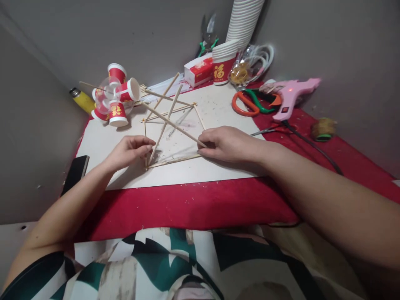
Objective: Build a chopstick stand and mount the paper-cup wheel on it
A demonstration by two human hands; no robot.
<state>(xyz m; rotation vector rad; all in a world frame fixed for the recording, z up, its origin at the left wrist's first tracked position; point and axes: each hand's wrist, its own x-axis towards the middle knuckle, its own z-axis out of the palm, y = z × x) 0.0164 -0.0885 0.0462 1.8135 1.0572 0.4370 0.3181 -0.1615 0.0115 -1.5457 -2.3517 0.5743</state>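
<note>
A frame of thin wooden sticks [170,111] stands on a white board [125,179], with a rectangular base and slanting sticks that cross above it. My left hand [131,151] is closed at the near left corner, its thumb and fingertips pinched at the lower part of a stick. At the near right corner my right hand [223,143] closes round the lower end of another slanting stick, and its fingers hide that corner. Behind my left hand is a wheel of red and white paper cups [117,93] on clear plastic discs, with a thin stick through its middle.
A pink glue gun [293,96] with its light on lies right, near orange and green-handled scissors [245,104] and a twine spool [324,128]. Stacked cups [225,62], a red-white box [199,71] and pliers [208,35] are behind. A black phone [76,173] lies left, a yellow bottle [81,100] beyond.
</note>
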